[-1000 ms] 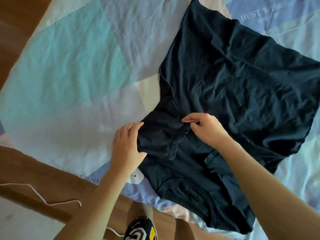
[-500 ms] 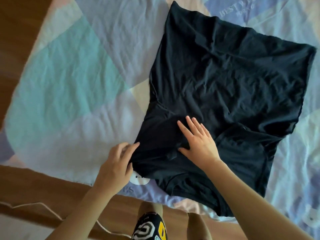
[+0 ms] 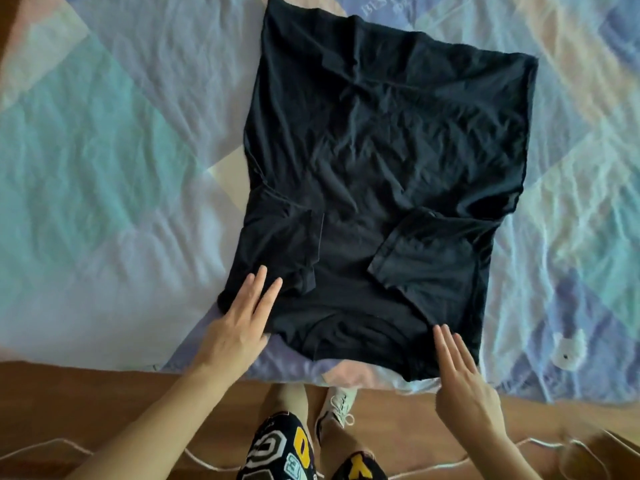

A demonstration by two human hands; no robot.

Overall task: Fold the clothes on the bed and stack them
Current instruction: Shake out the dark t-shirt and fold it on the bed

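A dark navy T-shirt [image 3: 381, 161] lies spread on the bed, collar toward me at the near edge, hem at the far side. Both short sleeves are folded inward over the chest. My left hand [image 3: 242, 320] rests flat with fingers apart on the shirt's near left shoulder corner. My right hand [image 3: 460, 372] lies flat with straight fingers on the near right shoulder corner, close to the bed's edge. Neither hand grips any cloth.
The bed sheet [image 3: 114, 174] has pastel teal, lilac and pink patches and is wrinkled. A wooden floor [image 3: 69, 403] runs along the near edge with a white cord [image 3: 214, 464] on it. My patterned shorts [image 3: 280, 448] and a white shoe [image 3: 337, 403] show below.
The left sleeve, pinched by both hands a second ago, now lies folded inward. My right hand moved from the left sleeve to the near right corner; my left hand flattened.
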